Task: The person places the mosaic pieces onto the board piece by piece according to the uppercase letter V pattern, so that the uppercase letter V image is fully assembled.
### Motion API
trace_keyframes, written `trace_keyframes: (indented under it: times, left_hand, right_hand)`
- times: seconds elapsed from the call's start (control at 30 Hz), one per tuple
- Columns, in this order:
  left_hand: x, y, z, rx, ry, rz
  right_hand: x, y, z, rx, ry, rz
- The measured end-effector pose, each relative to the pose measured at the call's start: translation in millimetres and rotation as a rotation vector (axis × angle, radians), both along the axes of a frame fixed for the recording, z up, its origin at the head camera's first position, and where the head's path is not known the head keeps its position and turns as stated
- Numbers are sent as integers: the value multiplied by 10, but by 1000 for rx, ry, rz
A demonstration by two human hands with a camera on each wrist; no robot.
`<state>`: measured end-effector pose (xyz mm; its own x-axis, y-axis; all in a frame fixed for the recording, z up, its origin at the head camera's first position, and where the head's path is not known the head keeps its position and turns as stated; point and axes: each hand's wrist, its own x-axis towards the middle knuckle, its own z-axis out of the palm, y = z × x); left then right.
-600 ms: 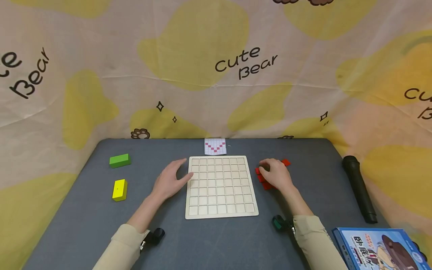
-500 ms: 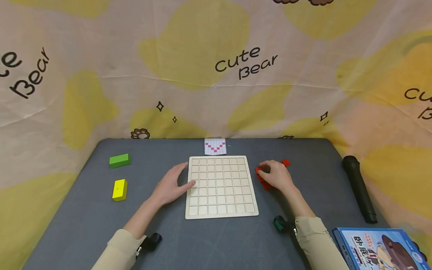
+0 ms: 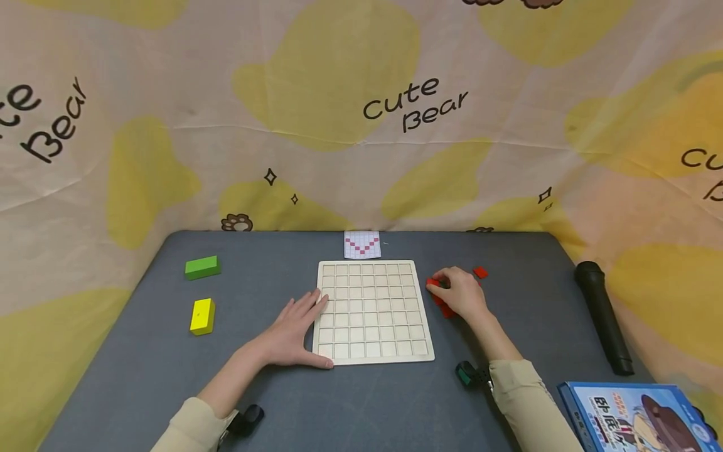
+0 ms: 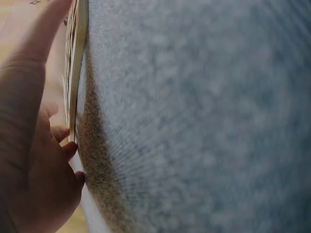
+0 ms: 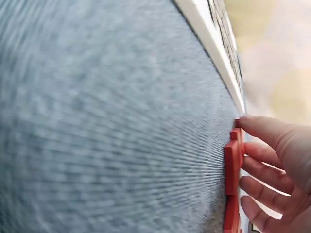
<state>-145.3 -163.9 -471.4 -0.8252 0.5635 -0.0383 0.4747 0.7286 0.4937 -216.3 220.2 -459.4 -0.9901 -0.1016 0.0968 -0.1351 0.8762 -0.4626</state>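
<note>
A white gridded board (image 3: 373,312) lies flat in the middle of the table. My left hand (image 3: 294,333) rests spread along its left side, fingertips on the edge and thumb at the near left corner. In the left wrist view the fingertips (image 4: 69,148) touch the board's rim. To the right of the board, my right hand (image 3: 462,293) is over a group of small red tiles (image 3: 447,312). Its thumb and index finger pinch at the tile (image 3: 433,282) at the group's far left end; the other fingers hide part of the group. One red tile (image 3: 480,272) lies apart, behind this hand.
A card with a pink pattern (image 3: 363,245) stands behind the board. On the left are a green block (image 3: 203,267) and a yellow block (image 3: 202,316). A black microphone (image 3: 603,317) and a blue box (image 3: 644,415) occupy the right side. A printed cloth (image 3: 316,94) hangs behind.
My left hand has moved down along the board's left side, its thumb now at the near corner. My right thumb and index finger have shifted slightly left onto the end tile.
</note>
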Motion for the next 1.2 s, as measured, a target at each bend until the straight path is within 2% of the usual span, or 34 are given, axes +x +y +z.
trace_keyframes:
  times: [0.13, 0.27, 0.53, 0.77, 0.83, 1.07, 1.2]
  left_hand:
    - [-3, -17, -11, -29, 19, -22]
    - [-13, -31, -31, -40, 45, -13]
    - [-22, -23, -21, -92, 28, 12]
    - [-16, -21, -43, -106, 35, 14]
    - [-13, -21, -36, -115, 37, 14]
    - [-13, -15, -29, -149, 54, 20]
    - [-11, -8, -36, -161, 69, 20]
  right_hand:
    - [-1, 32, 14, 1, -5, 5]
    - [-2, 51, 35, -2, -20, 3]
    - [-7, 64, 24, -3, -15, -12]
    - [66, 9, 39, -16, 20, -16]
    - [108, -45, 59, -48, 33, 0]
    - [282, -309, 54, -164, 72, 147]
    - [396, -464, 22, -203, 55, 211]
